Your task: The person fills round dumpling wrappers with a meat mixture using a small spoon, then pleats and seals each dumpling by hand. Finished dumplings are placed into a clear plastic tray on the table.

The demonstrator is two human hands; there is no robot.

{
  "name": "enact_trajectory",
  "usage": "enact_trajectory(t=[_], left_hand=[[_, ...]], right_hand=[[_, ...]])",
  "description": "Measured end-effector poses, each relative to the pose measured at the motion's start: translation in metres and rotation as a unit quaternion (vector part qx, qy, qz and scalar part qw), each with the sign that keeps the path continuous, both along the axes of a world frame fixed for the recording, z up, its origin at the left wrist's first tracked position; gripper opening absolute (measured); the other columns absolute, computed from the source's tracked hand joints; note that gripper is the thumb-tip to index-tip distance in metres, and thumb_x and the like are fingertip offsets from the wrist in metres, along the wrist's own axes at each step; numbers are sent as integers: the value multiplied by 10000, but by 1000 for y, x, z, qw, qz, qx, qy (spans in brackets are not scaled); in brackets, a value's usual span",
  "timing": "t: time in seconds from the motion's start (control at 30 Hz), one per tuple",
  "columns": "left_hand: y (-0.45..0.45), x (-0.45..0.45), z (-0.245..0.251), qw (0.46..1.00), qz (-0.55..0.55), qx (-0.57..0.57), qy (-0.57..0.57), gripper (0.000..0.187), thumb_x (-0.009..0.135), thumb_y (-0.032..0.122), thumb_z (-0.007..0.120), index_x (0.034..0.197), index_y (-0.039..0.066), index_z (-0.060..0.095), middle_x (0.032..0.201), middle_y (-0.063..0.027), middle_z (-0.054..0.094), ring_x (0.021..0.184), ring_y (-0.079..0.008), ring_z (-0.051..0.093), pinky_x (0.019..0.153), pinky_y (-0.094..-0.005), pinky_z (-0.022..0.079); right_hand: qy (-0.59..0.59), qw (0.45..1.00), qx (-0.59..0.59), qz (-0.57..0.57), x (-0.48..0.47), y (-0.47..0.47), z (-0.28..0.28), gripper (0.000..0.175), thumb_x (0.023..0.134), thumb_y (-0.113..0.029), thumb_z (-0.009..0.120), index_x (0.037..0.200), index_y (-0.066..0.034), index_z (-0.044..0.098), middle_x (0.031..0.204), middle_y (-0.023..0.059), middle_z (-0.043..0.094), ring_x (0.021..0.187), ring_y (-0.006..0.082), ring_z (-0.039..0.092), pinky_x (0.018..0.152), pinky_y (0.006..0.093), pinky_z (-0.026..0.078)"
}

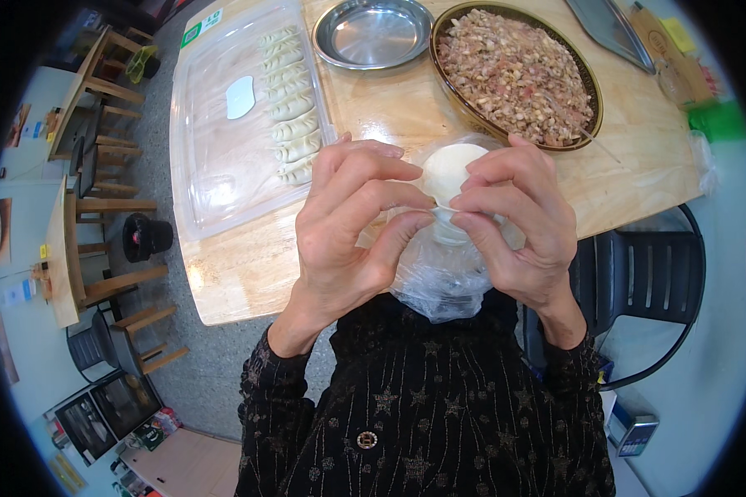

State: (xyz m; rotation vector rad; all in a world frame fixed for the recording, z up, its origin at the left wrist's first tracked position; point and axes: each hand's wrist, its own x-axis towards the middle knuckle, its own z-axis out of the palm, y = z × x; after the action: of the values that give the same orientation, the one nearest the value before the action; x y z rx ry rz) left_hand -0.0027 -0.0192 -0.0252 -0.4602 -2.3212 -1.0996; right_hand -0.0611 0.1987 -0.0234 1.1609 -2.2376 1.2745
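Observation:
My left hand (355, 214) and my right hand (523, 214) meet in front of me, thumbs against forefingers. Between the fingertips they pinch the thin pale edge of a dumpling wrapper (446, 208); most of it is hidden by the fingers, and I cannot tell whether filling is inside. Right behind and below the fingers lies a stack of round dumpling wrappers (451, 163) in a clear plastic bag (441, 292) at the table's edge. Past my right hand stands a brown-rimmed bowl (438, 59) heaped with minced meat filling (516, 74), a thin utensil handle (600, 144) sticking out of it.
To the left, a clear plastic tray (189, 155) holds a row of pleated dumplings (292, 105) and a white oval piece (240, 97). A steel dish (373, 37) sits at the back, a metal tray (615, 31) farther right. A black chair (640, 273) stands by the wooden table (242, 273).

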Motion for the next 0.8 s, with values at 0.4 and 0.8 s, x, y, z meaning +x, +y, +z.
enact_trajectory(t=[0.4, 0.8], left_hand=[[7, -5, 0, 1000, -8, 9, -20, 218, 727, 60, 902, 882, 57, 748, 1079, -95, 755, 1223, -344, 639, 1027, -464, 492], [4, -8, 5, 999, -29, 19, 26, 256, 688, 35, 912, 899, 66, 771, 1029, -72, 732, 1147, -337, 648, 994, -464, 516]], right_hand=[[-5, 1000, -1, 4, 1, 0, 0, 217, 779, -10, 859, 958, -80, 758, 971, 68, 699, 986, 270, 694, 1102, 561, 456], [18, 999, 24, 12, -1, 0, 2, 206, 796, -24, 855, 968, -85, 761, 974, 56, 696, 995, 268, 693, 1104, 563, 442]])
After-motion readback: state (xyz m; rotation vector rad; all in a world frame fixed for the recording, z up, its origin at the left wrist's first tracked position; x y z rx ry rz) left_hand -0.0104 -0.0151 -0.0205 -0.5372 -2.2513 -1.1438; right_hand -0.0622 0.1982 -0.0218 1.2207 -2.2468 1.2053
